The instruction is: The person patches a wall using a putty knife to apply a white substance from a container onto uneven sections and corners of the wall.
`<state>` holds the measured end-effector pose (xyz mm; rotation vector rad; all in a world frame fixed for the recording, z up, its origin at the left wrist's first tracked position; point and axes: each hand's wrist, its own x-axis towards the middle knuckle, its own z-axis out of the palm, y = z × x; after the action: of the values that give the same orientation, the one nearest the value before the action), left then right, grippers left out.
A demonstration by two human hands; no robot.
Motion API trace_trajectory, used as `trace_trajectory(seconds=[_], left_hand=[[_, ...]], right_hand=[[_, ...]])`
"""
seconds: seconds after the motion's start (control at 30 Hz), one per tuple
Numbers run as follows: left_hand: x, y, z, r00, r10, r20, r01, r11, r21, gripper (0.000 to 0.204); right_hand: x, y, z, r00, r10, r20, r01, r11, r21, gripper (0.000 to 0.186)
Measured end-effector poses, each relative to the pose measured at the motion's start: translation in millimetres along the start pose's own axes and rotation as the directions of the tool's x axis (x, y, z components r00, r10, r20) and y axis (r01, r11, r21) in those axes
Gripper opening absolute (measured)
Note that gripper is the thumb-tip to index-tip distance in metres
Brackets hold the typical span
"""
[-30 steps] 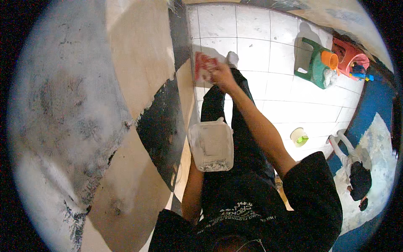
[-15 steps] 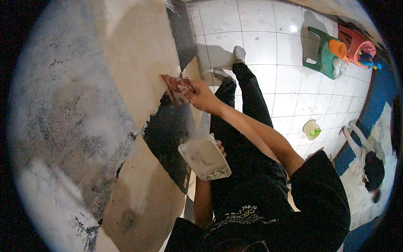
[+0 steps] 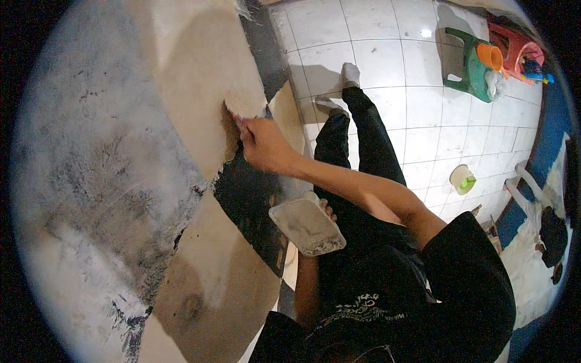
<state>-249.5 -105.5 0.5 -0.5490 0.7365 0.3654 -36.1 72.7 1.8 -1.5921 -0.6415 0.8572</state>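
Observation:
My right hand is closed around a thin reddish-brown putty scraper, seen nearly edge-on now, its blade at the cream part of the wall. From below and behind, my left hand holds a shallow rectangular tub, whitish inside with grey smears toward one end. Only a few fingertips show past the tub's rim; the rest of that hand is hidden. Just under my right hand lies a black area of wall, meeting the cream along a ragged border.
Rough grey wall surface spreads to the left. White floor tiles run beneath my feet. At the far right stand a green stool with an orange cup and a red stool. A pale bucket and another person are at right.
The scraper has turned from showing its flat face to nearly edge-on, up against the cream wall. My right hand has shifted slightly left; the tub appears a little farther right and lower.

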Motion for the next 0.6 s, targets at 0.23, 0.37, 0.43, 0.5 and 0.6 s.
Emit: trace_trajectory(seconds=[0.23,0.37,0.43,0.5,0.6], left_hand=[[7.6,-7.1,15.3,0.995,0.089,-0.046,-0.090,0.996,-0.024,0.084],[4.4,8.1,-8.4,0.999,0.011,-0.046,-0.013,0.999,-0.032,0.083],[7.7,-13.6,30.0,0.993,0.120,0.003,-0.120,0.990,-0.077,0.082],[-5.1,-7.5,-3.0,0.987,0.153,0.042,-0.155,0.987,0.036,0.081],[1.4,-8.6,-3.8,0.990,0.132,0.041,-0.135,0.989,0.068,0.082]], right_hand=[[27.9,15.3,-50.3,0.991,0.135,-0.014,-0.134,0.990,0.047,0.017],[47.5,80.2,17.3,0.978,0.199,-0.063,-0.206,0.969,-0.139,0.017],[31.1,52.5,29.5,0.990,0.136,-0.025,-0.138,0.985,-0.101,0.016],[-5.1,-15.4,15.6,0.997,0.069,0.022,-0.069,0.997,0.033,0.015],[-28.2,-40.1,-22.8,0.996,0.005,0.084,-0.017,0.990,0.140,0.015]])
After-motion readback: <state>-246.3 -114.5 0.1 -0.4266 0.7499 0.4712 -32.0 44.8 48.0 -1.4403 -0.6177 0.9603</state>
